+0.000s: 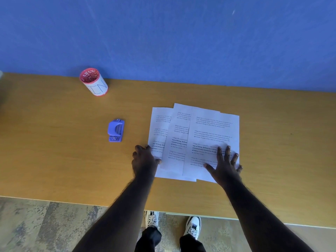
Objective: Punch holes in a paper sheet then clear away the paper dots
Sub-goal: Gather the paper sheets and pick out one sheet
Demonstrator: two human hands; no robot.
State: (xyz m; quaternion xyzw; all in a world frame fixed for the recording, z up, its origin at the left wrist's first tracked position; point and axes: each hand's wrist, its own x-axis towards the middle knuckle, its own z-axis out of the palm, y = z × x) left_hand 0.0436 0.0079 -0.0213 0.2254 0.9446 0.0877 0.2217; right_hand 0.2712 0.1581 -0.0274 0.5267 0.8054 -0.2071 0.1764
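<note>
The right hand [224,163] lies flat with its fingers spread on the near part of the rightmost printed sheet [212,140], pressing it to the bench [63,160] and gripping nothing. The left hand [144,160] rests at the near left edge of the leftmost sheet [159,131]; its fingers are curled, and the thumb seems to sit on the paper, though whether it is pinching the edge cannot be told from this angle. Three sheets lie fanned and overlapping, a middle sheet [179,142] between the outer two.

The purple hole punch [116,130] sits untouched on the bench, well to the left of the papers. Far left, by the blue wall, stands a red-rimmed cup [94,82] with a white label.

No holes or paper dots are visible, so the task appears to be at its start: choosing or squaring up the paper. The next move probably calls for separating one sheet, then reaching left for the punch.
</note>
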